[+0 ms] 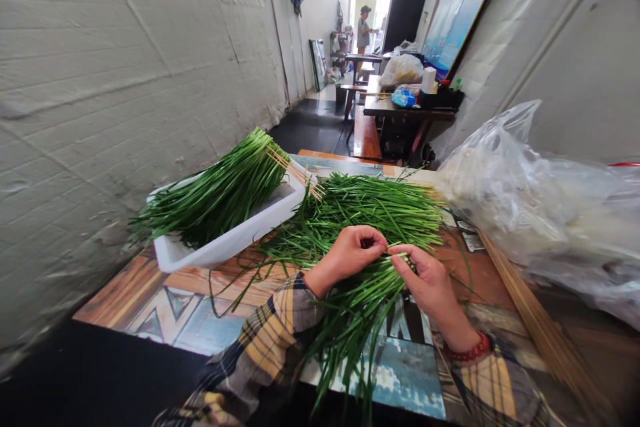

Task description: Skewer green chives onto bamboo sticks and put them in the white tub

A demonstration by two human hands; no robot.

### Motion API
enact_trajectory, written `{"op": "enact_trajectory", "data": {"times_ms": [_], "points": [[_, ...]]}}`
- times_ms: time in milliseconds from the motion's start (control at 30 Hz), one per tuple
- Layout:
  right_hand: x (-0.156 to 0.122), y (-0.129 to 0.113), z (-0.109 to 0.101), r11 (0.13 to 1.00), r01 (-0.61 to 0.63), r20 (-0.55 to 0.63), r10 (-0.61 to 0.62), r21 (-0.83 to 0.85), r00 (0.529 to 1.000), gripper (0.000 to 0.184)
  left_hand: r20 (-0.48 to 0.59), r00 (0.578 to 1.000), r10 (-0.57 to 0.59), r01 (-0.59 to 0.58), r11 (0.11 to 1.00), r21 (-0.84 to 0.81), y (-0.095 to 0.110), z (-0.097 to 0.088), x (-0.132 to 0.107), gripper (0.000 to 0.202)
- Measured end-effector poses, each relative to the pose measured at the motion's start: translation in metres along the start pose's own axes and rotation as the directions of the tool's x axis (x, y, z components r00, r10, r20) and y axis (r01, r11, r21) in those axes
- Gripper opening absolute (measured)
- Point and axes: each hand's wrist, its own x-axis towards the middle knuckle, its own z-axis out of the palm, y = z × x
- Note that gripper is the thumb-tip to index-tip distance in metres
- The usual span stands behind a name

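My right hand [425,277] is closed around the pale cut ends of a small bunch of garlic chives [357,320], whose leaves hang down over the table's near edge. Fingertips pinched, my left hand [353,250] meets it at those ends and seems to hold a thin stalk. Just beyond both hands lies a large loose pile of garlic chives [370,207]. At the left, a white tray [225,247] carries chives threaded in a row on bamboo skewers [295,170], with the skewer ends sticking out to the right.
Loose bamboo skewers [530,313] lie along the right of the patterned table [200,327]. Behind them sits a big clear plastic bag [530,200]. A white wall [125,67] runs close on the left. Farther back are another table [385,105] with bags and a person [363,30].
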Motion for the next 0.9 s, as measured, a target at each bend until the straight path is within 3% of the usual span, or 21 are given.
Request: {"op": "enact_trajectory", "data": {"times_ms": [567, 900], "points": [[-0.0009, -0.0018, -0.0011, 0.987, 0.099, -0.041, -0.105, -0.125, 0.994, 0.028, 0.018, 1.0, -0.004, 0.005, 1.0, -0.014, 0.0001, -0.0003, -0.0018, 0.016], [-0.0009, 0.0019, 0.0001, 0.994, 0.045, -0.019, -0.047, -0.103, 0.999, 0.028, 0.04, 0.999, 0.007, -0.006, 1.0, -0.01, -0.0022, -0.0004, -0.0009, 0.014]]}}
